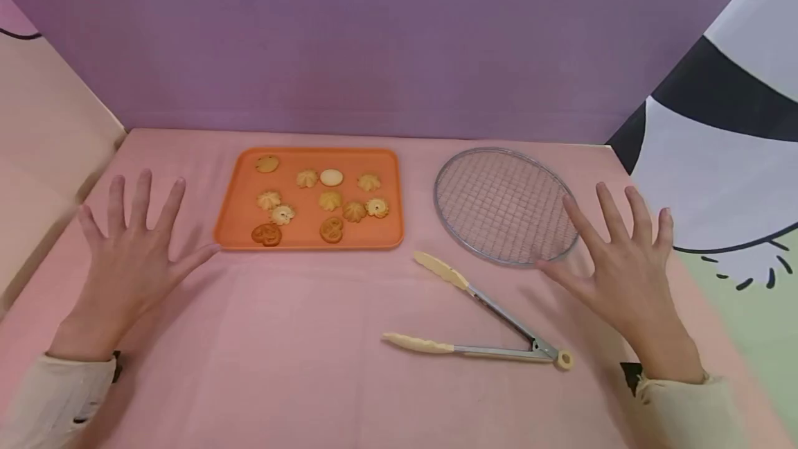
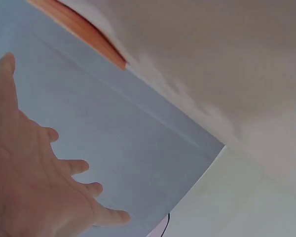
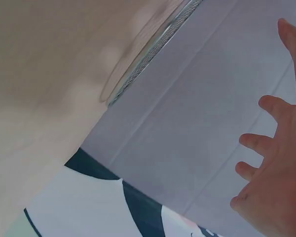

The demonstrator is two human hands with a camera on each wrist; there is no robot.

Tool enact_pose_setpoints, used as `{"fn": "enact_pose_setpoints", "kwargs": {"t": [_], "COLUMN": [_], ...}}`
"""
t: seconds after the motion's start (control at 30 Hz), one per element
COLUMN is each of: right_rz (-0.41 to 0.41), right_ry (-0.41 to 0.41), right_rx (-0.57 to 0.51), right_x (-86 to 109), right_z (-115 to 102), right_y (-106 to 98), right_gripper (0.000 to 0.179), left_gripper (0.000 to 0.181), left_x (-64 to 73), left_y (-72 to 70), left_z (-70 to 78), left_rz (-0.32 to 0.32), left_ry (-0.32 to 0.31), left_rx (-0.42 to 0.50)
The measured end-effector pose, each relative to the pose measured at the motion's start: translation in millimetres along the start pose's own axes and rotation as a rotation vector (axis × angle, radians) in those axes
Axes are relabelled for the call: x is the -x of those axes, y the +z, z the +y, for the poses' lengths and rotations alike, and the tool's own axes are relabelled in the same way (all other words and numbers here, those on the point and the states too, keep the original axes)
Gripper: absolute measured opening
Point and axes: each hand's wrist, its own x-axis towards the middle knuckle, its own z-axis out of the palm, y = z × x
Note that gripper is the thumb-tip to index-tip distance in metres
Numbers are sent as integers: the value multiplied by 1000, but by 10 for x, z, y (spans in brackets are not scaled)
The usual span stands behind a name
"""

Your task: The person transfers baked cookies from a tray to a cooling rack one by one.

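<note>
My left hand (image 1: 129, 262) hovers with spread fingers left of an orange tray (image 1: 299, 241), holding nothing. Several small cookies lie scattered on the tray, among them a pretzel-shaped one (image 1: 332, 229) and a pale oval one (image 1: 331, 177). On the other side, my right hand (image 1: 630, 276) is spread too and holds nothing; its thumb and index finger overlap the edge of a round wire rack (image 1: 499, 206) in the head view. Tongs (image 1: 505, 317) with cream tips lie spread apart on the table between the hands, below the rack.
A pink cloth covers the table (image 1: 262, 352). Behind it rises a purple wall (image 1: 374, 54). Side panels stand at left (image 1: 43, 123) and right, the right panel (image 1: 717, 179) bearing a black-and-white drawing.
</note>
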Motion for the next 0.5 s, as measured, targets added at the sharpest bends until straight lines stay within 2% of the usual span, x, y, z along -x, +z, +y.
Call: {"fn": "enact_pose_setpoints", "kwargs": {"t": [0.07,0.13,0.27,0.43,0.5], "right_rz": [-14,-29,-84,-167,-228], "right_ry": [-4,-22,-69,-121,-124], "right_rx": [-16,-26,-66,-189,-232], "right_x": [-13,-20,-28,-27,-22], "right_z": [-40,-81,-173,-378,-487], "right_y": [14,24,24,21,25], "right_gripper": [91,89,80,70,64], "left_gripper": [98,94,87,74,69], "left_x": [15,25,26,-19,-50], "left_y": [-30,-64,-94,-120,-130], "left_z": [-22,-41,-43,-13,-13], "left_rz": [-79,-195,-354,-423,-442], "left_ry": [-36,-83,-152,-195,-210], "left_rx": [5,37,159,360,442]}}
